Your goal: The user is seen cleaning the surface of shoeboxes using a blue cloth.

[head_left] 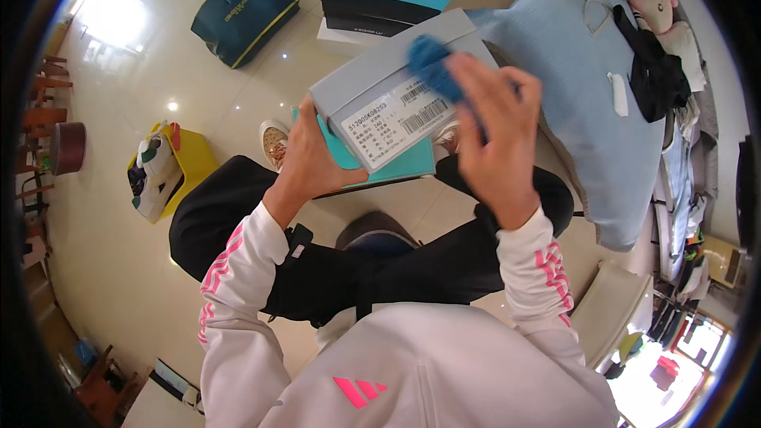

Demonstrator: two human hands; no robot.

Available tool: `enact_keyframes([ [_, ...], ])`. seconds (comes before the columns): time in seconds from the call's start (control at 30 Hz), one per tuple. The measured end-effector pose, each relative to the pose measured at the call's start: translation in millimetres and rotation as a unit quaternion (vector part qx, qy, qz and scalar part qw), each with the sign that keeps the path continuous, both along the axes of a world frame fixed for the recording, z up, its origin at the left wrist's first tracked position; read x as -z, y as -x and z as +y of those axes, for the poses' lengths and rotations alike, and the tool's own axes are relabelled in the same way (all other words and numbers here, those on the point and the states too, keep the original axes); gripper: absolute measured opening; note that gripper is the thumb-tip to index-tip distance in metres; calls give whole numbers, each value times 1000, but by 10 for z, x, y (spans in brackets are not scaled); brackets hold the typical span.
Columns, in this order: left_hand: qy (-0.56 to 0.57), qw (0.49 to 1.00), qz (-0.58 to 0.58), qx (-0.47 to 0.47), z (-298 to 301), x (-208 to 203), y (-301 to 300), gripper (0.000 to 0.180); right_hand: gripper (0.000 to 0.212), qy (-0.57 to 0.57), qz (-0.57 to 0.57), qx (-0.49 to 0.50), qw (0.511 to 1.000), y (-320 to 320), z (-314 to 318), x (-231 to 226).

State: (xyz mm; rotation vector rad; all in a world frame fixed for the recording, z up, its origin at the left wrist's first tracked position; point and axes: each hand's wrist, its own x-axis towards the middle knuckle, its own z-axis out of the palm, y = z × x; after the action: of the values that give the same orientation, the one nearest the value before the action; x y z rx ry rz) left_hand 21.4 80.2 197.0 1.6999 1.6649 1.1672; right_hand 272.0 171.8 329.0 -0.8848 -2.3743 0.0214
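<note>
My left hand (304, 150) grips the left end of a grey shoebox (376, 61), thumb along its lower edge. The box is tilted, and a white printed label with barcodes (400, 116) faces up at me. In my right hand (503, 135) is a blue fuzzy cloth (432, 63), pressed against or just over the box's upper right part; motion blurs it. A darker blue strip shows below the fingers. Under the grey box lies a turquoise box (404, 164), partly hidden, between my knees.
Stacked turquoise and black boxes (386, 9) stand ahead. A dark green bag (244, 17) is at the far left. Nearer on the left, a yellow bin (194, 162) holds shoes (158, 170). On the right, a light-blue covered seat (587, 103) bears a black garment (654, 71).
</note>
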Motion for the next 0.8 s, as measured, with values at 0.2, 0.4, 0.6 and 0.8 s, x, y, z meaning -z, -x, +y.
enact_keyframes([
  [0.2,5,999,-43,13,21,41,1,123,40,-19,47,67,996,-215,246,80],
  [0.4,-9,1000,-4,-1,16,23,2,122,53,5,20,-21,1000,220,-116,2],
  [0.6,19,999,-28,0,13,-17,-9,121,57,-7,-12,-7,1000,172,32,-40],
  [0.8,-14,1000,-3,1,23,-72,-29,123,48,-6,42,77,996,-63,420,-7],
])
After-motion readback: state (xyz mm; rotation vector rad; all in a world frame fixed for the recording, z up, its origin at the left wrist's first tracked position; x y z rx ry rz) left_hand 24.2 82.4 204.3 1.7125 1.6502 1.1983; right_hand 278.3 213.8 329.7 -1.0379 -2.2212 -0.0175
